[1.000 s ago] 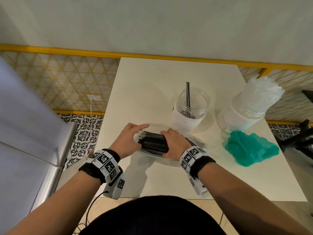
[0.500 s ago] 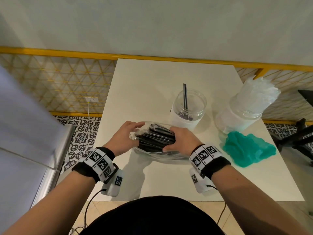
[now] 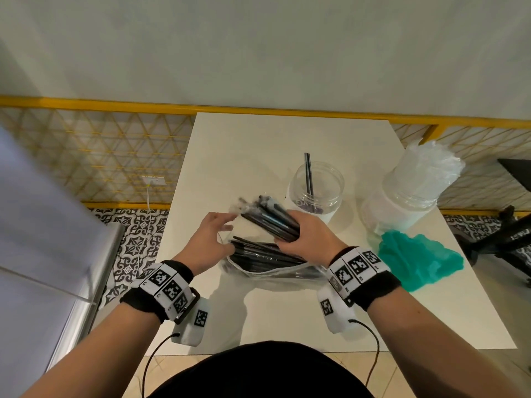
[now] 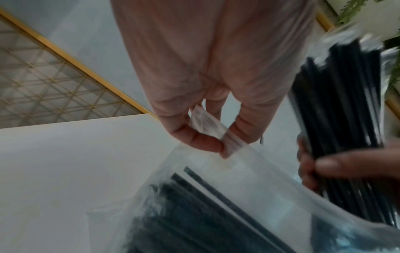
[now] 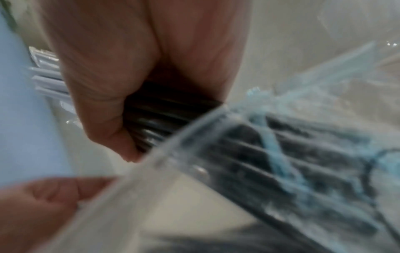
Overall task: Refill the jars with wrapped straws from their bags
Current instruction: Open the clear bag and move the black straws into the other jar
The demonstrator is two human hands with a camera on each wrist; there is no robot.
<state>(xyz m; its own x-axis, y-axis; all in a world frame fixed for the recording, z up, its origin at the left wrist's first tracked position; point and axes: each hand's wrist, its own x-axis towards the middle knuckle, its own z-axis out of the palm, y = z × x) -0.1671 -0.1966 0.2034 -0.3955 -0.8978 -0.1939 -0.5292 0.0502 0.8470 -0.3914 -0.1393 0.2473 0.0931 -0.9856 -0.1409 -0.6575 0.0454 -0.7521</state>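
1. Bundle of black straws (image 3: pixel 271 222), each sleeved in clear wrap, clutched in the right hand (image 3: pixel 309 239); fingers (image 5: pixel 112 137) clenched around the bundle's lower part, tilted up and away to the left, above the bag.
2. Straw tips with frayed clear wrapper ends fanned out at the bundle's far end, close to the near-side jar.
3. Clear plastic bag (image 3: pixel 275 271) lying on the white counter (image 3: pixel 258 145), mouth open toward the left, more black wrapped straws (image 3: pixel 258 254) inside, lying flat.
4. Left hand (image 3: pixel 208 239) at the bag's mouth; fingers (image 4: pixel 194 138) pinching the clear plastic edge between thumb and forefinger.
5. Clear jar (image 3: pixel 316 191) just beyond the hands, upright, open-topped, one black straw (image 3: pixel 308 173) standing inside, otherwise nearly bare of straws.
6. Second jar (image 3: pixel 396 208) to the right, packed with white-wrapped straws (image 3: pixel 428 165) rising well past its rim.
7. Crumpled teal cloth (image 3: pixel 416 259) on the counter in front of the second jar, touching or just beside it.
8. Wrist views blurred; fine detail of the wrappers not readable.
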